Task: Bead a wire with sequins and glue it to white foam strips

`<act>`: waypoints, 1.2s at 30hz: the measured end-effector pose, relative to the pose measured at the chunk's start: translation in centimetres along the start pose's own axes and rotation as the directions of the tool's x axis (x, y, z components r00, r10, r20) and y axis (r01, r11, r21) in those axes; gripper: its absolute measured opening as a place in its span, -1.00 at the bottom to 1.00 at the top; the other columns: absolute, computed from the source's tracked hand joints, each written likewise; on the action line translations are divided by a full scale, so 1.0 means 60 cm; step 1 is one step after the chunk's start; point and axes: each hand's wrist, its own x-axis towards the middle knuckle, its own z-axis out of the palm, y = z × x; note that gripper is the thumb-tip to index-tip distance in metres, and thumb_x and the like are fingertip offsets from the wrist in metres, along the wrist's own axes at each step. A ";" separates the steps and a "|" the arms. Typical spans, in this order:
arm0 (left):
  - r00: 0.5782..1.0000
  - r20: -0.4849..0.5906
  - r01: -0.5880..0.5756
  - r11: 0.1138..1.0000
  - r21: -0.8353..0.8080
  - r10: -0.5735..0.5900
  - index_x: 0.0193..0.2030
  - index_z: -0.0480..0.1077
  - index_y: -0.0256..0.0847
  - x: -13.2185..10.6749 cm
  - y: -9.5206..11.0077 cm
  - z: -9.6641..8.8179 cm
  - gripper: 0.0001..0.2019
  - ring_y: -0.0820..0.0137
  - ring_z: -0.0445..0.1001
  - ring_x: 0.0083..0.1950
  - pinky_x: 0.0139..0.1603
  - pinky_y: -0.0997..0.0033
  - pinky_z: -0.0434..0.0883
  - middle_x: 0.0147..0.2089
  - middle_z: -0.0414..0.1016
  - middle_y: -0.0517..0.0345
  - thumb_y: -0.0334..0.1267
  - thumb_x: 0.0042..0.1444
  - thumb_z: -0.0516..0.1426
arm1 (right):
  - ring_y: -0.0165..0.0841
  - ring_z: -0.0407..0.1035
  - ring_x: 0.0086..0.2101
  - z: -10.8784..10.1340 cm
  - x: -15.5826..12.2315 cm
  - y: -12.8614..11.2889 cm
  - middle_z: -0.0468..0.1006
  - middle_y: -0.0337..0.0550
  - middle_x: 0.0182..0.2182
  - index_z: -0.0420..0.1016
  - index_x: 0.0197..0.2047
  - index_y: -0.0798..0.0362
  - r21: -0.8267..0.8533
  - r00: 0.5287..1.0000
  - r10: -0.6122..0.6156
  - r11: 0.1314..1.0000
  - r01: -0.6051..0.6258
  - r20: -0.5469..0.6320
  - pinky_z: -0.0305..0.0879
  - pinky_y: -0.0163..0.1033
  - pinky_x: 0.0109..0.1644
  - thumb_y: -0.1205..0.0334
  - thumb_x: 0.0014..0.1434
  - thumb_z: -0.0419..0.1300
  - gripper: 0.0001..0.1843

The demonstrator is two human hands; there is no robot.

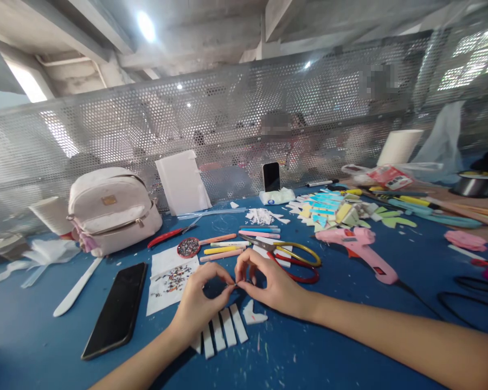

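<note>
My left hand [201, 295] and my right hand [270, 279] meet fingertip to fingertip above the blue table [309, 346]. Both are pinched closed around something tiny that I cannot make out. Under and beside them lie several white strips [229, 326] in a row and an angular white scrap [254, 313]. Just left of my left hand is a paper sheet [156, 281] sprinkled with small dark bits [173, 280]. Behind my right hand rest scissors [305, 253] with yellow and red handles. Several markers [223, 250] lie beyond my fingers.
A black phone [116, 311] and a white backpack [111, 208] are on the left. A pink glue gun [361, 246] with a cord lies to the right. Cut foam pieces [341, 208] are heaped behind it. A perforated metal screen [228, 119] closes off the back.
</note>
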 end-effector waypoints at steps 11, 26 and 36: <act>1.000 0.003 0.003 1.000 -0.001 -0.003 -0.36 0.48 -0.20 -0.004 -0.003 -0.001 -0.91 0.30 0.51 -0.23 -0.14 0.33 0.39 -0.33 0.55 0.14 -0.45 0.06 0.19 | -0.43 0.29 -0.36 0.001 0.001 0.004 0.42 -0.27 -0.28 0.30 -0.19 0.00 0.000 1.000 0.022 1.000 -0.022 0.004 0.26 -0.30 -0.29 0.46 0.15 0.15 -0.80; 0.998 0.022 0.066 0.997 -0.029 -0.065 -0.38 0.49 -0.20 -0.004 -0.003 -0.003 -0.91 0.31 0.51 -0.23 -0.12 0.35 0.37 -0.34 0.56 0.17 -0.45 0.04 0.20 | -0.43 0.29 -0.36 -0.002 0.001 -0.003 0.41 -0.27 -0.28 0.29 -0.20 0.00 0.003 1.000 0.024 1.000 -0.024 0.008 0.26 -0.30 -0.29 0.46 0.15 0.13 -0.81; 0.996 0.028 0.089 0.995 -0.038 -0.088 -0.40 0.50 -0.20 -0.003 -0.002 -0.001 -0.93 0.29 0.52 -0.23 -0.13 0.33 0.37 -0.34 0.57 0.14 -0.44 0.03 0.21 | -0.43 0.32 -0.33 0.000 0.001 0.001 0.42 -0.28 -0.27 0.28 -0.16 -0.01 -0.003 1.000 -0.013 1.000 0.013 0.005 0.26 -0.32 -0.30 0.48 0.14 0.12 -0.76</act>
